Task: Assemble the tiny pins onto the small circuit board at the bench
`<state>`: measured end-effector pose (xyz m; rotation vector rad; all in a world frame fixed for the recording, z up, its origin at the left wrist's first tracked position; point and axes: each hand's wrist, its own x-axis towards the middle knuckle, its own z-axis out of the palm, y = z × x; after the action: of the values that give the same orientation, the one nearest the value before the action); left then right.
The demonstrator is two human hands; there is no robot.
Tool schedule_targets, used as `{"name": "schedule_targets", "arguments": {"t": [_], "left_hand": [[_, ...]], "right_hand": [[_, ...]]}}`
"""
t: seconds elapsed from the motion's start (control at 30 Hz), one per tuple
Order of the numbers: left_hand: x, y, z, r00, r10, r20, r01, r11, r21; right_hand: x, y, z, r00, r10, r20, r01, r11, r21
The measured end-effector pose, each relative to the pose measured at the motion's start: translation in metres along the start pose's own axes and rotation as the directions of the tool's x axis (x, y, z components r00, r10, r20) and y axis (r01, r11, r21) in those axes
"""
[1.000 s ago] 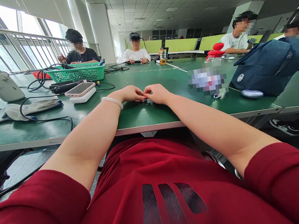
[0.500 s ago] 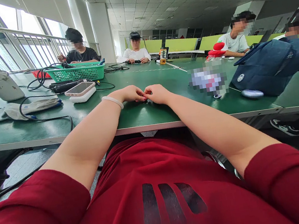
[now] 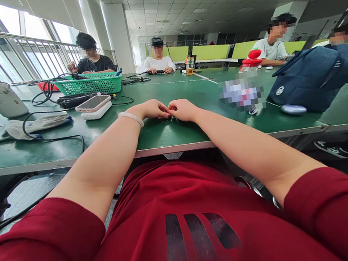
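Observation:
Above the green table (image 3: 175,135), near its front edge, my left hand (image 3: 154,109) and my right hand (image 3: 183,109) meet at the fingertips. Both are closed in a pinch around something small and dark, too small to make out and mostly hidden by the fingers. A pale band circles my left wrist. To the left of my left hand lie a phone (image 3: 92,103) and a white case (image 3: 96,112) beneath it.
A green basket (image 3: 89,86), cables and pale gloves (image 3: 36,125) are on the left. A blurred bottle (image 3: 243,92), a mouse-like object (image 3: 293,109) and a dark blue bag (image 3: 318,75) stand right. Several people sit beyond.
My hands stay almost in place, with only a slight shift at the fingertips. At the right, the seated people have moved a little.

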<state>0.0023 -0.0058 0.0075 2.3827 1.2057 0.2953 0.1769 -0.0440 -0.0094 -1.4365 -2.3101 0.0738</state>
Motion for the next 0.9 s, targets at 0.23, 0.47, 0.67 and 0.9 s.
{"name": "schedule_targets", "arguments": {"t": [0.23,0.47,0.67,0.9], "left_hand": [[0.0009,-0.0011,0.0008,1.0,-0.004,-0.003,0.004,1.0,-0.01],[0.0026,-0.003,0.0,1.0,0.014,0.0,-0.014,1.0,-0.004],[0.0008,0.0001,0.0007,1.0,-0.004,-0.001,0.004,1.0,-0.014],[0.0021,-0.0023,0.0005,1.0,0.005,-0.003,-0.005,1.0,-0.025]], "right_hand": [[0.0002,0.0007,0.0003,1.0,0.0,0.0,0.0,1.0,0.012],[0.0008,0.0012,0.0006,1.0,-0.009,0.001,0.009,1.0,0.004],[-0.001,-0.0009,-0.0005,1.0,0.006,0.003,-0.006,1.0,0.003],[-0.0016,-0.0018,-0.001,1.0,0.009,0.003,-0.009,1.0,0.002]]}}
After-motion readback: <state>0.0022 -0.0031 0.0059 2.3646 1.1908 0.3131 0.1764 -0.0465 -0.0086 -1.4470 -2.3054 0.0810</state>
